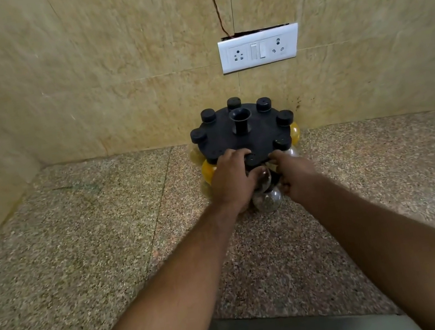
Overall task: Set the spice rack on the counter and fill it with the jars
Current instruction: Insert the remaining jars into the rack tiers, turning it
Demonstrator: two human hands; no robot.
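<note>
Head: left hand [234, 180] grips front jar [267, 179]; right hand [296, 177] grip unclear; rack [231, 141] near wall [108, 68].

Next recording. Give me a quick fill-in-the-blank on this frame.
The spice rack stands on the ____, near the wall.
Its jar caps are all ____.
Left of the left hand, which grips the front jar, a side jar holds ____ contents.
Missing: counter; black; yellow.

Home kitchen: speckled granite counter [80, 245], beige wall tiles [80, 72], socket panel [259, 48].
</note>
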